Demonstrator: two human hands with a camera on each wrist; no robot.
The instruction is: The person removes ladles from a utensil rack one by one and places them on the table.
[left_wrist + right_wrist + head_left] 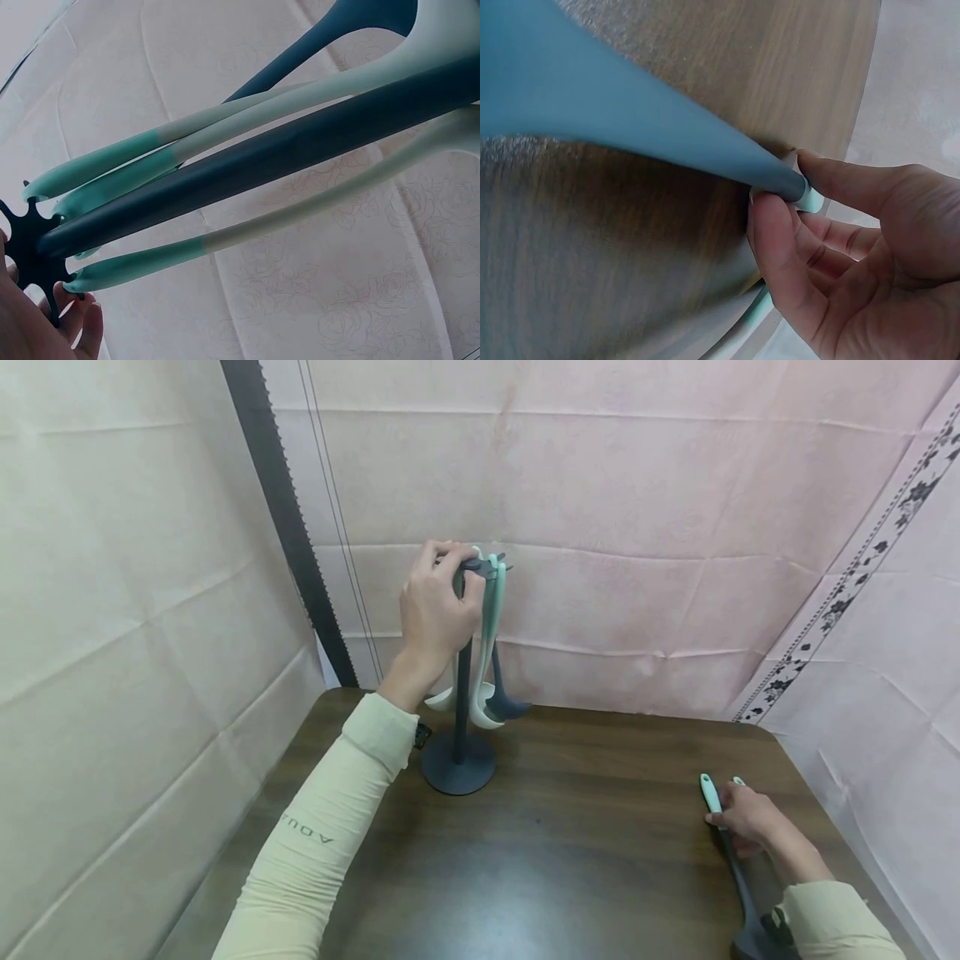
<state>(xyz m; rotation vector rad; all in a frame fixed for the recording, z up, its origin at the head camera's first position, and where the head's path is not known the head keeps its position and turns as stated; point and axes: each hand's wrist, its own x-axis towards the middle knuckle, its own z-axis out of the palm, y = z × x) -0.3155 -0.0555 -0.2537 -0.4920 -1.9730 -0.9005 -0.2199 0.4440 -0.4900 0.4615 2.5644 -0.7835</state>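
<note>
Utensils are mostly hanging on the utensil stand [459,760] already (three ladles and spoons up there), left hand [433,610] gripping its notched top, right hand [742,822] pinching the handle of a dark spatula [738,881] lying on the wooden table [585,852], not hung yet.

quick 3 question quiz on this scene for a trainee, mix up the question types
1. True or false: the left hand grips the top of the utensil stand.
2. What does the right hand pinch? A) a cup B) a utensil handle C) a cloth
3. Fill in: the stand's base sits on the wooden ____.

Key: 1 true; 2 B; 3 table.
</note>
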